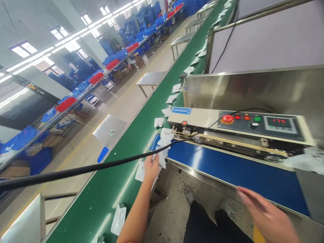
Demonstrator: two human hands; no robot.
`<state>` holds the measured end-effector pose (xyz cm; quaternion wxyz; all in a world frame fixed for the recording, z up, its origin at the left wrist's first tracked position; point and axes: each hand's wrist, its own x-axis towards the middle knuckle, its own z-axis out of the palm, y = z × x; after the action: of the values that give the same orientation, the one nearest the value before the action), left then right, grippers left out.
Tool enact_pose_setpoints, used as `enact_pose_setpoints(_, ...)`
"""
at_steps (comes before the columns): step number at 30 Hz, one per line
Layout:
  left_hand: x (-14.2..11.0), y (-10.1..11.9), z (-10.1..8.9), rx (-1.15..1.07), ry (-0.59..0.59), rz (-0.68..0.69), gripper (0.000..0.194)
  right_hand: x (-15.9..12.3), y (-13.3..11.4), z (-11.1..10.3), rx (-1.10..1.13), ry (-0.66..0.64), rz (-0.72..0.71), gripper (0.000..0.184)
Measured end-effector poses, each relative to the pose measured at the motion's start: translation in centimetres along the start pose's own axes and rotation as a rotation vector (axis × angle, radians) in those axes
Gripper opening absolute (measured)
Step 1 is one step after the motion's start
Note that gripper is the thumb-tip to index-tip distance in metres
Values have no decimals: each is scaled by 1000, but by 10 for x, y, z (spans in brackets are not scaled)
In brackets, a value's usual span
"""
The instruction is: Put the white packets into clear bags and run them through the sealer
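My left hand (151, 166) is closed at the end of the blue belt, its fingertips gripping a white plastic pouch (162, 159). Another white pouch (166, 136) lies just beyond, where the sealing machine (197, 118) begins. Part of one more pouch (139, 172) shows beside my left wrist on the green conveyor belt (136, 145). Over the front edge of the blue belt (222, 165) is my right hand (269, 214), slightly blurred, with its fingers stretched out and nothing visible in them.
A black cable (101, 166) crosses the view in front of the machine. The control panel (260, 125) reads 175. White plastic pouches (307, 160) gather at the blue belt's right end. Single pouches dot the green conveyor. Steel tables (149, 79) stand beyond it.
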<state>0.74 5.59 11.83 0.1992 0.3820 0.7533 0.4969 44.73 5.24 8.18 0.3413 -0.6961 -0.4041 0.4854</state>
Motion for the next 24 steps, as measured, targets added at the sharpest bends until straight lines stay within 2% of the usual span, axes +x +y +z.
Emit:
enact_pose_setpoints(2, -37, 38, 52, -110, -238, 58, 46, 1, -33, 27, 103, -189, -159, 66)
enact_pose_setpoints(4, -71, 73, 106, -209, -451, 105, 50, 10, -64, 43, 217, -210, -301, 69)
enact_pose_setpoints(6, -98, 102, 154, -284, -601, 134, 54, 26, -82, 35, 276, -121, -379, 59)
enact_pose_setpoints(8, -116, 119, 194, -349, -688, 112, 57, 42, -82, 5, 332, 58, -371, 53)
enact_pose_setpoints(11, -130, 128, 245, -451, -778, -28, 69, 61, -63, -58, 477, 305, -265, 55)
enact_pose_setpoints(12, -134, 127, 261, -471, -803, -84, 70, 65, -55, -77, 490, 319, -224, 57)
enact_pose_setpoints(14, -142, 126, 292, -458, -836, -159, 66, 68, -42, -104, 421, 244, -141, 60)
enact_pose_setpoints(17, -161, 124, 333, -360, -861, -168, 53, 67, -30, -117, 246, 110, -16, 64)
enact_pose_setpoints(21, -185, 123, 374, -301, -942, -184, 48, 77, -21, -127, 324, 207, 157, 57)
enact_pose_setpoints(24, -191, 125, 395, -240, -899, -275, 53, 94, -18, -147, 492, 227, 295, 45)
